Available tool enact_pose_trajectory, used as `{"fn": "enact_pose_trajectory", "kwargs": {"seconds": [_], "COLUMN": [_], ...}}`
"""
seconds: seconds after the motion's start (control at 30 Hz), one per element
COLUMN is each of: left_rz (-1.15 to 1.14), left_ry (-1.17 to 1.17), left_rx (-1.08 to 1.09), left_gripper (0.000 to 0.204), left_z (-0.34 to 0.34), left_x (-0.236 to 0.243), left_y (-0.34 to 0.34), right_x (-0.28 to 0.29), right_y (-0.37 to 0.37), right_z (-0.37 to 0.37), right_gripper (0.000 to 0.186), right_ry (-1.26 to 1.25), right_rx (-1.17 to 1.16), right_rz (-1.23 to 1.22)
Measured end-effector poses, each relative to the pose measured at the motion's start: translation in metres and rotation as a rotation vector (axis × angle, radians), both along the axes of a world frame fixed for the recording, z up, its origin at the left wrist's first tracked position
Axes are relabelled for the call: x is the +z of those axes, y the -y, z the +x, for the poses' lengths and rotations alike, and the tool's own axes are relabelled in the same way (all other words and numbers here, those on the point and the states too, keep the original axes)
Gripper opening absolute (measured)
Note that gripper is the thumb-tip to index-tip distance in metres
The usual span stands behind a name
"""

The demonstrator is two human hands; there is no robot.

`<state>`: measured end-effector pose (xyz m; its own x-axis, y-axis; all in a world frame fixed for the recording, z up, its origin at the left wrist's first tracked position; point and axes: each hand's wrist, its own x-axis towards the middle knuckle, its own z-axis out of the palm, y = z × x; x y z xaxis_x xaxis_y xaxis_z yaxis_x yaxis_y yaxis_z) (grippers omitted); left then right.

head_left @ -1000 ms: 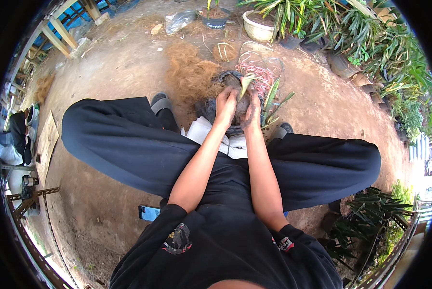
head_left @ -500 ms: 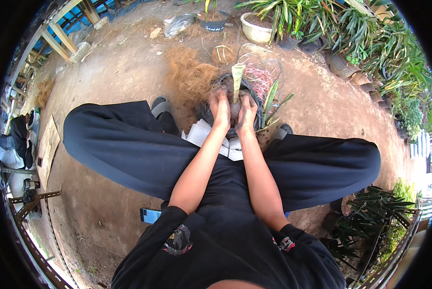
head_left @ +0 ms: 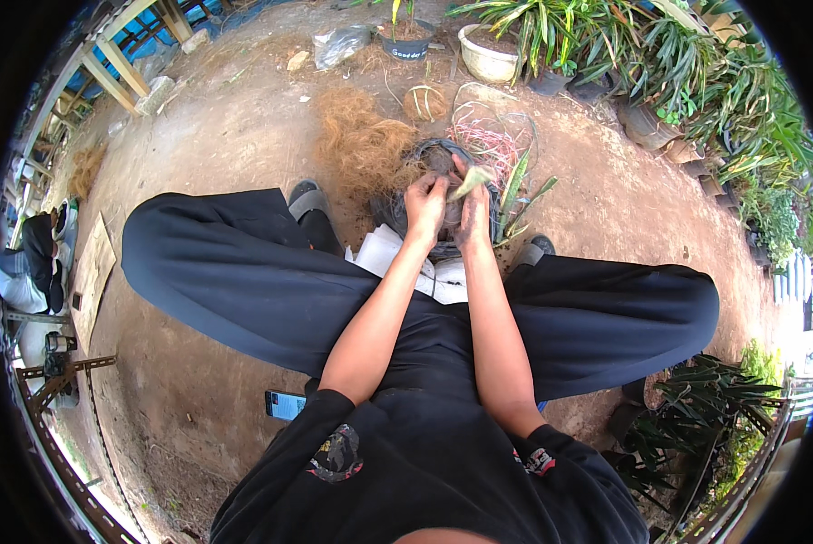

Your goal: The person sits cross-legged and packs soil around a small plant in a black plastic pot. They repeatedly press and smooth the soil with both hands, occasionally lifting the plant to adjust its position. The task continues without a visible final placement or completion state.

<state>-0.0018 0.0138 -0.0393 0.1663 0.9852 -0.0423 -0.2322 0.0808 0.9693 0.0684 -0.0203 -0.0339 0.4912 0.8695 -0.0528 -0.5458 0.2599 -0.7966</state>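
Between my hands is a soil-covered root ball with a short, pale green snake plant leaf on it, the leaf now tilted to the right. My left hand presses its curled fingers against the ball's left side. Wrapped round the right side, my right hand has dirt on its skin. Both hands are over an open black plastic bag with dark soil in it. Loose brown coconut fibre lies beyond my left hand. Parts of the ball are hidden by my fingers.
Tangled pink string and cut green leaves lie right of the bag. A white sack is between my legs. A fibre-wrapped ball and a white pot stand farther off. A phone lies at left.
The leaf has gone from upright to tilted right as the root ball turned in my hands. My left fingers have curled in, and both hands have shifted slightly right.
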Motion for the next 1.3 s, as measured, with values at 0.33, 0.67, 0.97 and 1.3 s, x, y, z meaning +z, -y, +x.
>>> {"fn": "enact_pose_trajectory", "kwargs": {"seconds": [0.33,0.67,0.97,1.3], "left_rz": [0.289,-0.061,-0.439,0.043], "left_ry": [-0.205,0.263,0.455,0.101], "left_rx": [0.165,0.036,0.023,-0.022], "left_gripper": [0.028,0.020,0.021,0.032], "left_z": [-0.001,0.009,0.001,0.001], "left_x": [-0.016,-0.012,-0.002,-0.011], "left_y": [-0.004,0.003,-0.003,-0.009], "right_x": [0.006,-0.001,0.011,0.015], "right_y": [0.007,0.002,-0.002,0.005], "right_z": [-0.005,-0.017,-0.015,-0.007], "right_gripper": [0.027,0.030,0.049,0.040], "right_ry": [0.124,-0.052,0.472,0.081], "right_rx": [-0.014,-0.203,-0.194,-0.010], "right_rz": [-0.314,-0.043,-0.239,-0.097]}}
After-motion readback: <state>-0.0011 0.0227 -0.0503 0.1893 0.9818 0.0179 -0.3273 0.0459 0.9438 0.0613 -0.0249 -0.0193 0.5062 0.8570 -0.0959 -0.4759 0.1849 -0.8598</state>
